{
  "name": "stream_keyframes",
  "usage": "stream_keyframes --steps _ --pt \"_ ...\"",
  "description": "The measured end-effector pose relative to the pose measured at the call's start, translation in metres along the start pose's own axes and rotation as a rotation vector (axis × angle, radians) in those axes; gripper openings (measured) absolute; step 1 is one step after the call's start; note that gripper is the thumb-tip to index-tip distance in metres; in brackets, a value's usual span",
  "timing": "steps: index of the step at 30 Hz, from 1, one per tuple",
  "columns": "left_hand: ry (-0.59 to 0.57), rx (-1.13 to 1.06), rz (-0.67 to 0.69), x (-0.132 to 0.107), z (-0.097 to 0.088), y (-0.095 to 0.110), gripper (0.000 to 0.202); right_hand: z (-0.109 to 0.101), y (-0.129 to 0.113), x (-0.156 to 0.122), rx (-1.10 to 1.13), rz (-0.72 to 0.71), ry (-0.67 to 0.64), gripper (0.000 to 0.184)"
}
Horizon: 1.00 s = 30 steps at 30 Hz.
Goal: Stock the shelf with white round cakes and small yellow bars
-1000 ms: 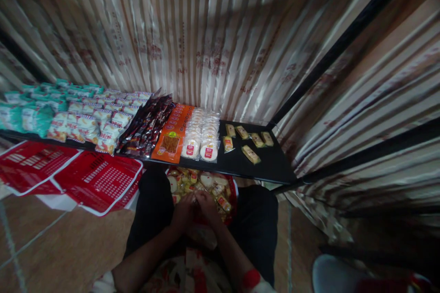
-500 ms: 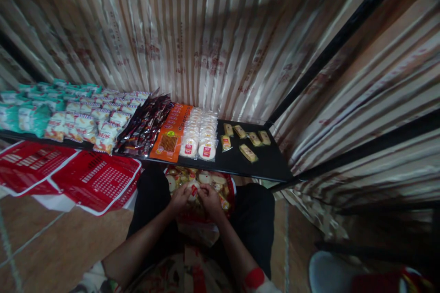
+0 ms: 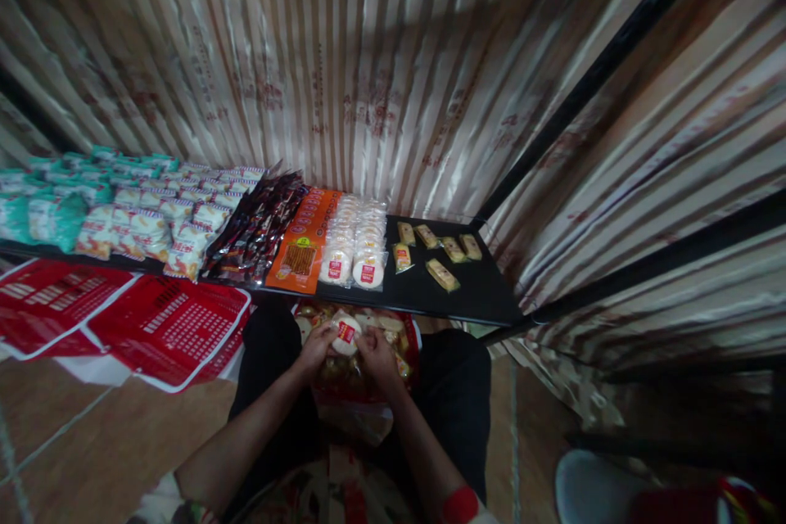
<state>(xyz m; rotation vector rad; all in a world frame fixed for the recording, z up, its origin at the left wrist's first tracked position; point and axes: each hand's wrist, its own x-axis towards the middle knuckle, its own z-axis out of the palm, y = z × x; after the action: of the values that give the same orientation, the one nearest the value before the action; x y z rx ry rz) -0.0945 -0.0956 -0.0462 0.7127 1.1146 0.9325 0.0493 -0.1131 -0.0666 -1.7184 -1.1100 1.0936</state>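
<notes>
My left hand [image 3: 314,346] is closed on a round white snack packet [image 3: 345,332] with a red label, held just above a red basket [image 3: 415,335] of mixed packets between my knees. Beside it on the right, my right hand [image 3: 376,354] is closed too, its fingers down among the packets in the basket; what it grips is too small to make out. In front of the basket runs a black shelf [image 3: 479,295] with two rows of the same white round packets [image 3: 359,241] and several small yellow bars [image 3: 443,273].
Further left on the shelf lie an orange packet [image 3: 305,242], dark brown packets [image 3: 261,223], white-and-orange bags [image 3: 153,225] and teal bags [image 3: 46,201]. Two empty red baskets [image 3: 165,327] lie on the floor at left. Striped curtains hang behind and to the right.
Both hands have moved forward over the basket. My left hand has lifted a round white packet out of it.
</notes>
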Motion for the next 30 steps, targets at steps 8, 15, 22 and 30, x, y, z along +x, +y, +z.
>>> stream_keyframes --steps 8,15,22,30 --pt "0.143 -0.198 0.015 -0.005 0.019 -0.002 0.035 0.008 -0.008 -0.007 0.381 0.135 -0.056 0.043" --pt "0.145 -0.082 0.095 -0.003 0.019 -0.003 0.052 -0.009 -0.022 0.002 0.363 -0.054 -0.022 0.037" --pt "0.101 0.027 0.136 0.000 0.025 0.001 0.055 -0.033 -0.039 0.017 0.033 -0.233 -0.029 0.028" --pt "0.153 0.432 0.347 0.013 0.022 0.003 0.024 -0.058 -0.074 0.026 -0.291 -0.350 -0.103 0.032"
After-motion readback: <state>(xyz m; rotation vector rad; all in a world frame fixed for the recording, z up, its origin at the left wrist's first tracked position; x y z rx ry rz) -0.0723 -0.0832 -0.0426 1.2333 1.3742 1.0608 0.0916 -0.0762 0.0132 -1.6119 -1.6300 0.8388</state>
